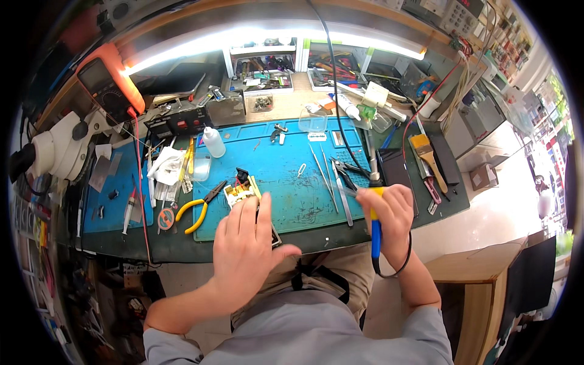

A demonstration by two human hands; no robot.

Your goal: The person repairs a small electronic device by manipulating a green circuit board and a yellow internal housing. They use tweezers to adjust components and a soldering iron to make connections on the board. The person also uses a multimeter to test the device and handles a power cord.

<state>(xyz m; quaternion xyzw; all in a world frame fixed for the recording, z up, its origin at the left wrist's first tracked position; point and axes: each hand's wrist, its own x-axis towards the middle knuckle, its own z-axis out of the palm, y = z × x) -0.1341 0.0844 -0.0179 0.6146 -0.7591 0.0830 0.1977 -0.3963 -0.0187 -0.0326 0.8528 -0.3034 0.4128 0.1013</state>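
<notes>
My left hand [242, 240] lies with fingers stretched out and thumb apart over a small device [239, 193] with pale yellow and black parts, at the mat's front edge. The hand covers much of that device. My right hand [392, 216] is closed around the blue and yellow handle of a soldering iron [376, 228], its metal shaft pointing up and away. A dark cord loops below the handle. Just left of my left hand are yellow-handled pliers [193, 214]. Tweezers [322, 177] and dark-handled pliers [348, 175] lie left of my right hand.
A blue work mat [274, 207] covers the bench. A white squeeze bottle [213, 142], a solder spool [166, 219] and an orange multimeter [109, 82] stand to the left. A brush [426, 152] lies at right. A black cable [334, 73] hangs across the middle.
</notes>
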